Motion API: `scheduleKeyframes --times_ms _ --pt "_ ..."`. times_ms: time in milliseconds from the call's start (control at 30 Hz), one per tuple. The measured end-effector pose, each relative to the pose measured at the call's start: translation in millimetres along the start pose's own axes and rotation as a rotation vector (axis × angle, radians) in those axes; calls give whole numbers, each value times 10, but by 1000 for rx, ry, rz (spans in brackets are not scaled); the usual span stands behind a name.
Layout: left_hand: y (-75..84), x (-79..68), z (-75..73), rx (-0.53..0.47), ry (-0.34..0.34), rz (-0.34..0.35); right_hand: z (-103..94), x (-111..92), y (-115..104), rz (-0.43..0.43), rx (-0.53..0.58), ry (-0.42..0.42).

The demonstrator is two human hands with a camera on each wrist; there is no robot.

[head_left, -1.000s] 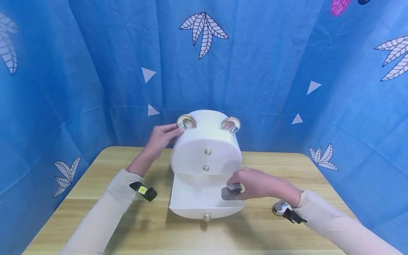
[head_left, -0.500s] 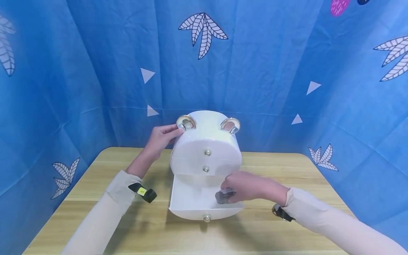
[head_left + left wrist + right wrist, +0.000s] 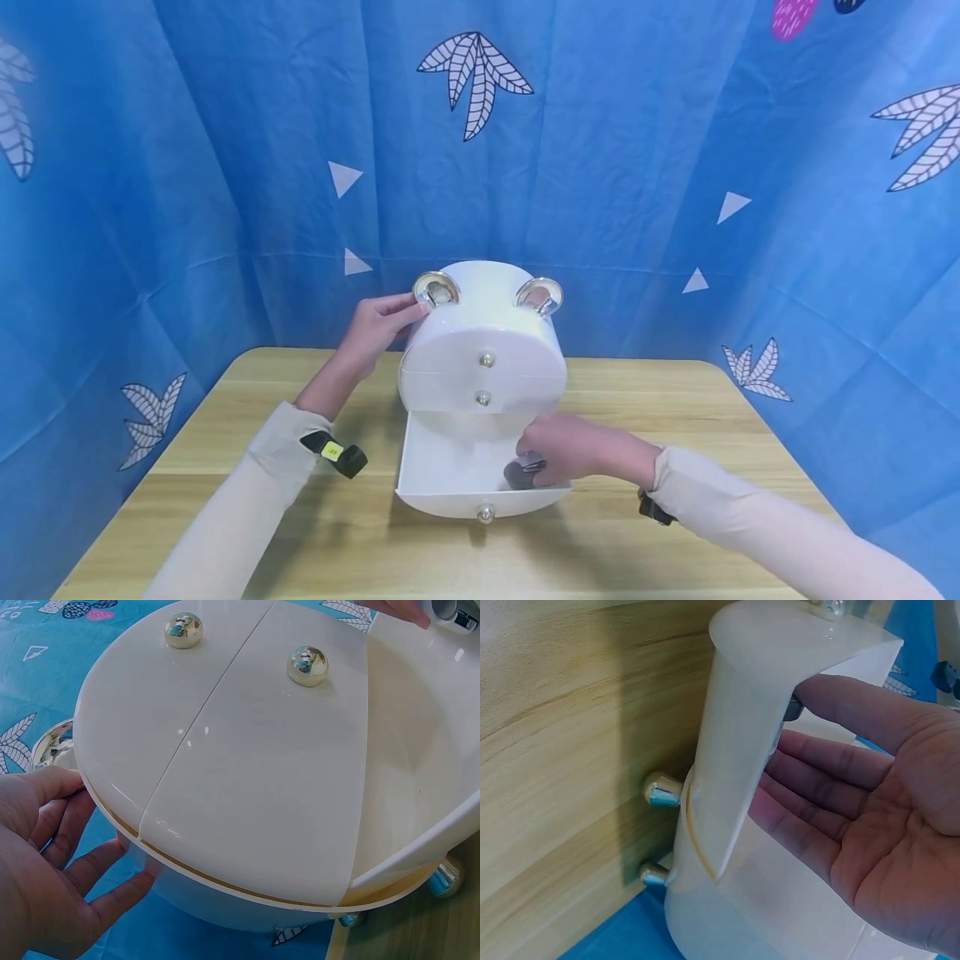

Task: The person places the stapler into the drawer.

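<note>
A white rounded drawer box [image 3: 480, 308] with gold-rimmed ears stands on the table, its bottom drawer [image 3: 450, 458] pulled out. My left hand [image 3: 378, 329] rests against the box's left side beside the left ear [image 3: 437, 290]; in the left wrist view its fingers are spread and fairly straight along the wall. Inside the drawer, close behind its front panel [image 3: 450, 502], my right hand [image 3: 566, 450] pinches a small grey rounded object [image 3: 517, 477] with a shiny edge. The right wrist view shows mostly the palm, and the drawer wall hides much of the object.
Gold knobs [image 3: 487, 359] mark the two closed upper drawers, and another knob [image 3: 486, 513] sticks out of the open drawer's front. Under everything is a light wooden table [image 3: 315, 517]. Blue patterned cloth [image 3: 615, 167] hangs behind and at both sides.
My right hand has moved left and down into the drawer with the grey object. The small silver-white item on the table is now covered by my right wrist. My left hand has stayed put.
</note>
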State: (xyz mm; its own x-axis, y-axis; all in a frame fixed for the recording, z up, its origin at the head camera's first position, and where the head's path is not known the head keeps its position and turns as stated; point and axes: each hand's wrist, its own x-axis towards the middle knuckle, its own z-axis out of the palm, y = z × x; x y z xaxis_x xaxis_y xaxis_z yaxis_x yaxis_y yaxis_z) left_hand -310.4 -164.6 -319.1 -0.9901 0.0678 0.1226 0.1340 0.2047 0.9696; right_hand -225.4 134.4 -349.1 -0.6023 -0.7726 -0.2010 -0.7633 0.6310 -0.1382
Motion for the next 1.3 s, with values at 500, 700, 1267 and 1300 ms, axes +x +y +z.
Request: scheduleKeyframes --times_ms 500,700,1267,1300 --pt "-39 15 -42 -1 -9 -6 41 181 -34 18 -49 -7" --pt "-37 17 -36 3 -9 -9 84 213 -23 -9 -101 5" --pt "-26 28 -39 -7 -16 -1 104 229 -22 -85 2 66" --pt "-23 30 -36 -8 -15 0 84 216 -14 -98 18 76"
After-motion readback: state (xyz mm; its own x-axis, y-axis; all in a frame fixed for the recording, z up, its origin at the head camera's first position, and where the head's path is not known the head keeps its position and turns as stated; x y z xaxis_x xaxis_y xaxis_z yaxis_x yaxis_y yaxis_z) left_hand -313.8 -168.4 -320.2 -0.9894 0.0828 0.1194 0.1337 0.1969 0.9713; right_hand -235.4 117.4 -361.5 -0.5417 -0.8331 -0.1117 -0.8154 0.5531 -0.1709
